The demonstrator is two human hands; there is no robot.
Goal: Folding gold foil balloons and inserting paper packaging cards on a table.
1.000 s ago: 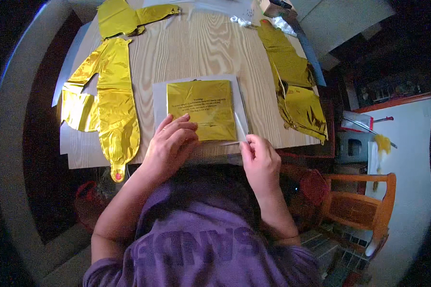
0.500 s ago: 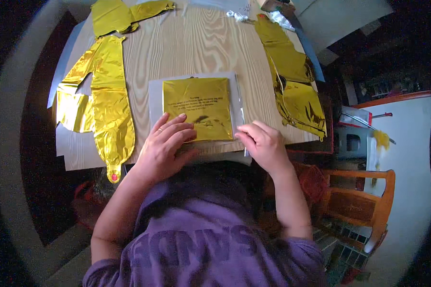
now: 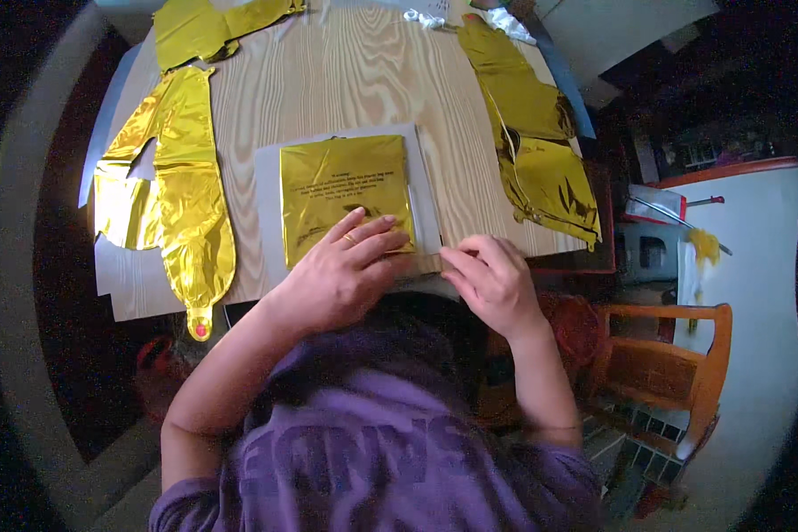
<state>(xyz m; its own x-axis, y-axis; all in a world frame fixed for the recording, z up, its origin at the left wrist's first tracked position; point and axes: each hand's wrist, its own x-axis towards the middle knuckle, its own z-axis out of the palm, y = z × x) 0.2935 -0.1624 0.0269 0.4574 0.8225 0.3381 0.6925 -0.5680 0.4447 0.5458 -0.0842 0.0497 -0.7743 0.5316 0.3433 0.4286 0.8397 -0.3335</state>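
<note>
A flat square of folded gold foil (image 3: 344, 177), seemingly packed in a clear plastic bag (image 3: 424, 191) with dark print on it, lies on a pale sheet (image 3: 269, 204) near the table's front edge. Across its lower part rests my left hand (image 3: 350, 270), fingers stretched out and pointing right, a ring on one finger. My right hand (image 3: 488, 275) is at the lower right corner, thumb and fingertips pinched on the bag's thin edge. How much of the edge lies between those fingers is hidden.
Flattened gold foil balloons lie on the wood-grain table (image 3: 355, 75): one at left (image 3: 186, 177), one at far left (image 3: 191, 35), one at right (image 3: 541, 151). Crumpled white scraps (image 3: 424, 18) are at the back. A wooden chair (image 3: 665, 355) stands to the right.
My left hand has slid right over the gold packet, from its lower left corner toward its lower right. My right hand stays pinched near the bag's edge. The whole view has shifted slightly.
</note>
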